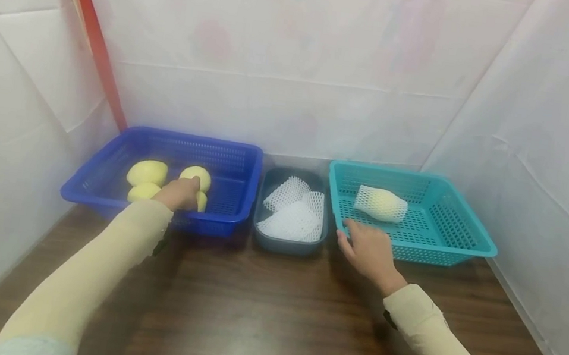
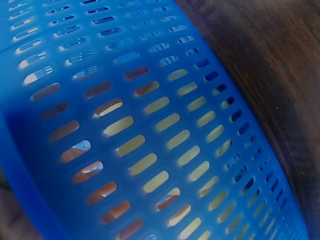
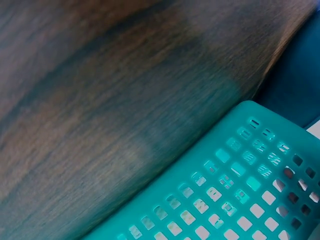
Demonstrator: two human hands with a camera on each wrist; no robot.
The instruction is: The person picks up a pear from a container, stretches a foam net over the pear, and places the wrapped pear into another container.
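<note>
The person's left hand (image 1: 180,192) reaches over the near rim of a blue rectangular plastic basket (image 1: 227,218) with slotted walls. Its fingers point down among the smooth, rounded yellow fruits (image 1: 147,173), just beside the rear right one and the one in front of it. The fingertips are hidden from the head view, and the left wrist view shows only patches of skin and yellow through the slots, so how far the fingers close, and whether they hold a fruit, cannot be told. Two more of the fruits lie in the basket's left part.

The right hand (image 1: 369,251) is at the near left corner of a teal rectangular plastic basket (image 1: 430,257) with a lattice of holes. Thumb and forefinger stand slightly apart at the rim; the other fingers are mostly hidden, and whether they grip the rim cannot be told. Inside, behind this hand, a yellow fruit in a white mesh sleeve (image 1: 382,205) lies on its side.

Between the baskets, a dark grey rounded tub (image 1: 286,248) contains loose white foam nets (image 1: 294,219). All three containers stand on a dark brown wood-grain table (image 1: 244,316), before a pale sheet (image 1: 279,51).
</note>
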